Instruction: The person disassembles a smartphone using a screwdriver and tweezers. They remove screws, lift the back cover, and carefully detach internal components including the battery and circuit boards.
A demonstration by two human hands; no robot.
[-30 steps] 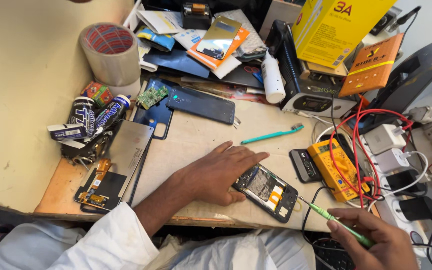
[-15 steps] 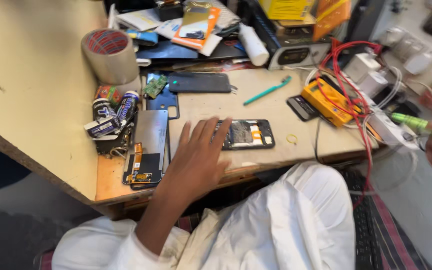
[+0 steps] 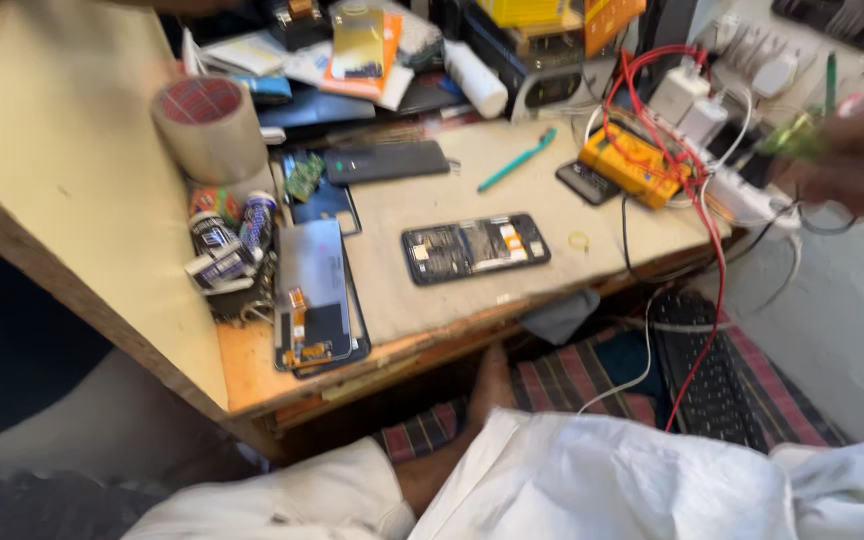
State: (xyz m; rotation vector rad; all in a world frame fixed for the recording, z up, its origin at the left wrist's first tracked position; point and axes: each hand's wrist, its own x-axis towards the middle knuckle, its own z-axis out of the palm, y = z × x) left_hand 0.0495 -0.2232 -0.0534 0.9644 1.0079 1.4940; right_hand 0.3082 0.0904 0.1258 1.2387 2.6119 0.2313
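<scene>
I am looking down at a cluttered bench (image 3: 102,200) from the head camera. My right hand (image 3: 852,155) is hovering at the far right edge of the view, blurred, over a white power strip (image 3: 742,190); its grip is closing around a thin green tool (image 3: 802,135), though the blur is keeping me from reading the finger positions exactly. My left hand (image 3: 487,385) is hanging below the front edge of the bench, only partly showing beneath a white sleeve (image 3: 282,500), and I cannot tell whether its grip is open or closed.

An opened phone (image 3: 475,247) is lying flat near the middle of the bench with its back off and its inner parts facing up, untouched by either hand and well apart from the right one. To its left, a detached phone screen (image 3: 314,292) is lying near the front edge, beside a cluster of small batteries (image 3: 227,240). A roll of brown tape (image 3: 210,128) is standing behind those. A dark phone (image 3: 387,160) is lying behind the opened one, a teal pen (image 3: 517,160) is resting to its right, and a yellow meter (image 3: 632,160) with red leads (image 3: 697,200) is sitting near the power strip. A black keyboard (image 3: 707,370) is lying on the floor below.
</scene>
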